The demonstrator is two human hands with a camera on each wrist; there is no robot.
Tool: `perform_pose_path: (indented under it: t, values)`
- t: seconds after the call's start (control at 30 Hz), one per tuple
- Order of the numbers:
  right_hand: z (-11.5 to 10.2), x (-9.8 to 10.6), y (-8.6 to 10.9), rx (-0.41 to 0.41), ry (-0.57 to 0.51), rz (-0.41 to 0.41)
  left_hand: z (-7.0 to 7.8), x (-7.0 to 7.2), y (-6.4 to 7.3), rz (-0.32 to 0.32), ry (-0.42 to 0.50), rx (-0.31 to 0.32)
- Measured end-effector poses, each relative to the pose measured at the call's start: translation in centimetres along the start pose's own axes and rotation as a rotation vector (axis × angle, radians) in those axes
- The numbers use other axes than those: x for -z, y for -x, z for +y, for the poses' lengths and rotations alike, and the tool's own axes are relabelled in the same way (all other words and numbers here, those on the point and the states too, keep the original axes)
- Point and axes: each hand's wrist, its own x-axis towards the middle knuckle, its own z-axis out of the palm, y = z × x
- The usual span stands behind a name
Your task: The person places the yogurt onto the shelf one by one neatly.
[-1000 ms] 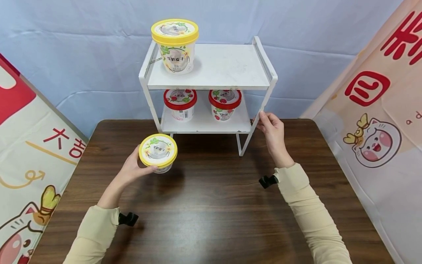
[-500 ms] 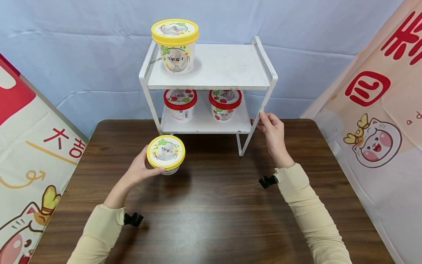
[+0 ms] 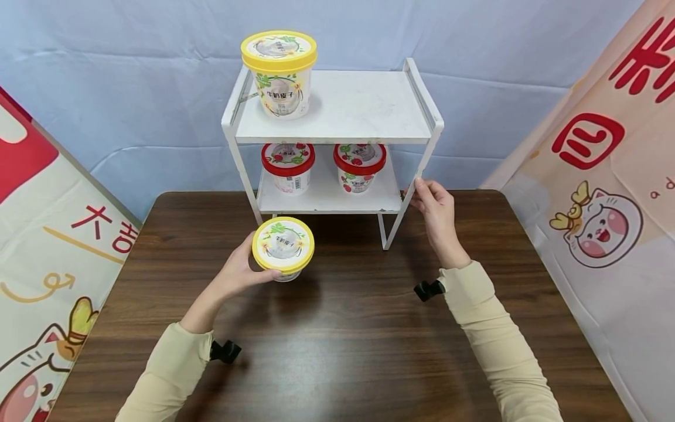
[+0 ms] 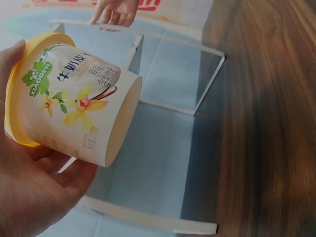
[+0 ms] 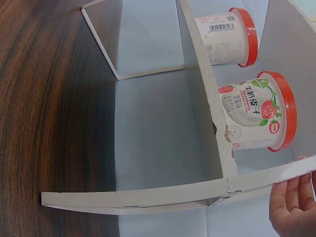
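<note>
In the head view my left hand (image 3: 238,273) grips a yellow-lidded paper tub (image 3: 283,246) above the table, in front of the rack. The left wrist view shows the tub (image 4: 74,101) with a vanilla flower print and my fingers curled round it near the lid. My right hand (image 3: 436,215) holds the right upright of the white two-tier rack (image 3: 364,111). Another yellow-lidded tub (image 3: 280,76) stands on the top shelf at the left. Two red-lidded tubs sit on the lower shelf, a left one (image 3: 288,167) and a right one (image 3: 360,167) with strawberry print.
The rack stands at the back of a dark wooden table (image 3: 337,328). A pale blue cloth (image 3: 158,88) hangs behind it. Printed banners flank the table, a left banner (image 3: 58,252) and a right banner (image 3: 596,193).
My left hand has carried the yellow-lidded tub to the right along the front of the rack. My right hand has stayed on the rack's upright.
</note>
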Motion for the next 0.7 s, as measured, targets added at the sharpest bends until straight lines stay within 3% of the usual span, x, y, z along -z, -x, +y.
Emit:
perform_pose_path:
  t: [0.7]
  values:
    - [-0.1,-0.1,0.1,0.004,-0.008,-0.004,2.1,-2.5,-0.9,-0.022,0.076,-0.078]
